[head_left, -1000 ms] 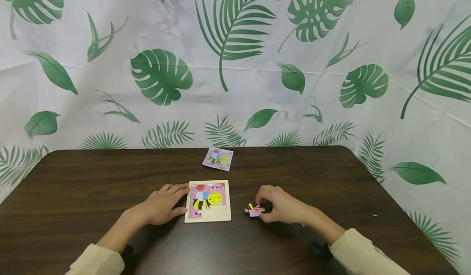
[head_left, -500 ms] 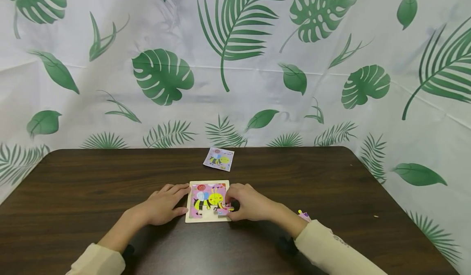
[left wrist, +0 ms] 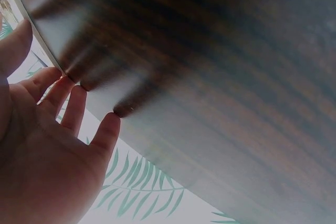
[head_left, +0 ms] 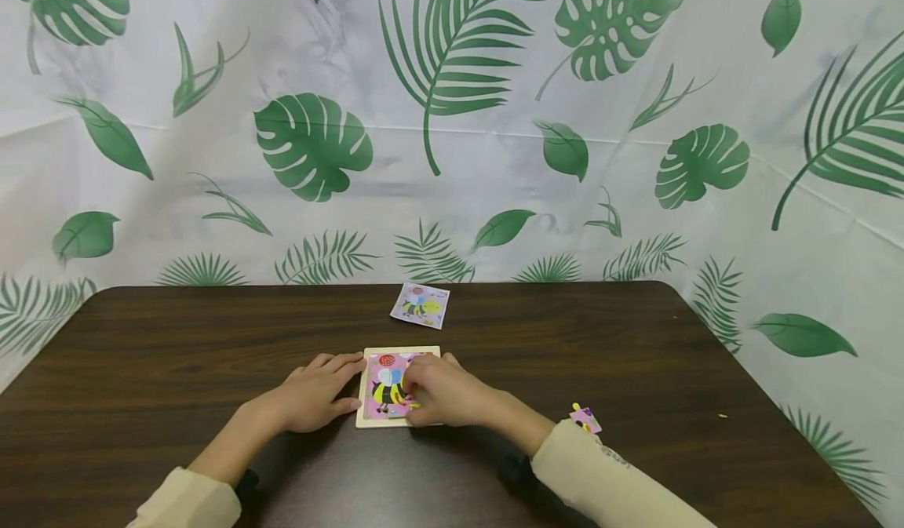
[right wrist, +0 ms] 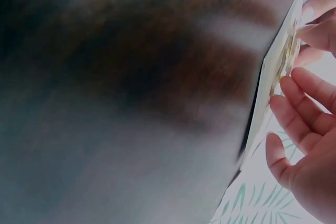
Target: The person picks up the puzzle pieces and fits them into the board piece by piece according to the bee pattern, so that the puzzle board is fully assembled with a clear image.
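Note:
A square wooden jigsaw tray [head_left: 360, 412] with a bee picture on pink lies flat on the table. My left hand [head_left: 314, 395] rests beside it, thumb and straight fingers touching its left edge; the left wrist view shows these fingertips [left wrist: 107, 124] down on the table. Over the tray's right half, my right hand [head_left: 452, 393] pinches a jigsaw piece [head_left: 398, 413] at the lower row. That hand hides the bee's head and most of the piece. In the right wrist view, its fingers [right wrist: 286, 111] reach the tray [right wrist: 266, 80] face, seen edge-on.
Another pink jigsaw piece [head_left: 585, 418] lies on the dark wooden table [head_left: 212, 332], close to the right sleeve [head_left: 586, 465]. Behind the tray is a card [head_left: 420, 305] with the same bee picture. A leaf-print cloth [head_left: 466, 191] hangs along the table's far edge.
My right hand has carried the jigsaw piece leftward from the table onto the tray, then further toward its lower middle. The loose piece by the sleeve has come into view. My left hand stays put.

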`<state>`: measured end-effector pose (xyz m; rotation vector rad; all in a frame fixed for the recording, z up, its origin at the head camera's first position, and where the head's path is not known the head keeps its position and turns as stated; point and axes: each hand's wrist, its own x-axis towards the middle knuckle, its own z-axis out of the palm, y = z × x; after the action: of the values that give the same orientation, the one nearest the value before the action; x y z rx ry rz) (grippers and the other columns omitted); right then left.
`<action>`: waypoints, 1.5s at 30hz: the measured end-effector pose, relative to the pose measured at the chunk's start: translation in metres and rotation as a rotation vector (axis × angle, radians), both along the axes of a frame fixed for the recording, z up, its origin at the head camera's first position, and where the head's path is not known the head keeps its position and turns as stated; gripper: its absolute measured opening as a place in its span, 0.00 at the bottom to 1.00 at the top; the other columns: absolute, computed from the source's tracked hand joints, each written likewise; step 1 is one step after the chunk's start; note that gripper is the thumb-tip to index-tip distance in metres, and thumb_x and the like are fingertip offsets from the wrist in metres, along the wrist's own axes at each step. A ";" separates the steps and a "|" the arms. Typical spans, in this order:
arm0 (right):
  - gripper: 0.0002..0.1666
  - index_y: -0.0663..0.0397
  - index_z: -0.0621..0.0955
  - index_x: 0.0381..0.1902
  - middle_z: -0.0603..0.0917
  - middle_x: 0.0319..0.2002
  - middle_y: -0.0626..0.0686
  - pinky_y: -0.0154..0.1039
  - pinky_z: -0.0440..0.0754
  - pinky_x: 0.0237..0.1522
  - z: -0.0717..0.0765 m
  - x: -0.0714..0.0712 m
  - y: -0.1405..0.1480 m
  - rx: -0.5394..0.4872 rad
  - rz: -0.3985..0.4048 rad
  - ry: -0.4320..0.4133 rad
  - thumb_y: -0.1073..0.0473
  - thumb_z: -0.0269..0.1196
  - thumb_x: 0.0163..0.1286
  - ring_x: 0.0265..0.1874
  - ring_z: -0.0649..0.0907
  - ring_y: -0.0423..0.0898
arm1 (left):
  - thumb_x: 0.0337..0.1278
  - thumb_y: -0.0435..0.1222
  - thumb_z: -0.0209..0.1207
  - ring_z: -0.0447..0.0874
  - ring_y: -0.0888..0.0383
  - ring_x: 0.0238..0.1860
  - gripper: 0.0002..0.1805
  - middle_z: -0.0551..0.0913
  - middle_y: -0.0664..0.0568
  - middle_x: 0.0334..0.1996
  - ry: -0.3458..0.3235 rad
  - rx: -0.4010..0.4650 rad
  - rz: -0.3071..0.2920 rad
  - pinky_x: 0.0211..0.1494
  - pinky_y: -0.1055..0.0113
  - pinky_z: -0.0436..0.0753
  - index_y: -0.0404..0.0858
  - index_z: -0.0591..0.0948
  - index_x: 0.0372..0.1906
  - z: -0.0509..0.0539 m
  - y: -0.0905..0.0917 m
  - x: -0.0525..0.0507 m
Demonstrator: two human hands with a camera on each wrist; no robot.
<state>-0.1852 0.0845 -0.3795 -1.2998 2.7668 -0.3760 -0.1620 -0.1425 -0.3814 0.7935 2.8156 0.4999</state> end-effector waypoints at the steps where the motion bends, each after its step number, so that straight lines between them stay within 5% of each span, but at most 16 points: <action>1: 0.12 0.49 0.78 0.29 0.74 0.30 0.40 0.32 0.61 0.34 0.000 0.000 -0.001 0.001 -0.004 0.005 0.54 0.68 0.48 0.36 0.73 0.36 | 0.60 0.43 0.55 0.58 0.41 0.61 0.30 0.62 0.41 0.64 -0.001 0.001 0.000 0.52 0.38 0.62 0.32 0.66 0.63 0.000 0.000 0.000; 27: 0.12 0.51 0.80 0.31 0.74 0.33 0.43 0.31 0.60 0.33 -0.002 0.002 0.000 -0.017 -0.021 -0.013 0.54 0.69 0.50 0.39 0.73 0.38 | 0.60 0.43 0.55 0.59 0.42 0.61 0.30 0.62 0.42 0.64 -0.005 0.000 0.006 0.52 0.38 0.62 0.33 0.65 0.64 0.000 0.000 -0.001; 45: 0.11 0.46 0.84 0.40 0.73 0.35 0.46 0.32 0.58 0.32 -0.002 0.002 0.003 -0.017 0.051 -0.007 0.58 0.64 0.57 0.38 0.71 0.39 | 0.60 0.44 0.55 0.58 0.43 0.61 0.31 0.61 0.44 0.65 -0.017 -0.009 0.014 0.52 0.38 0.61 0.34 0.65 0.64 -0.002 0.000 -0.001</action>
<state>-0.1834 0.0877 -0.3811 -1.3668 2.7251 -0.4008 -0.1631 -0.1425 -0.3830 0.7638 2.8075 0.4935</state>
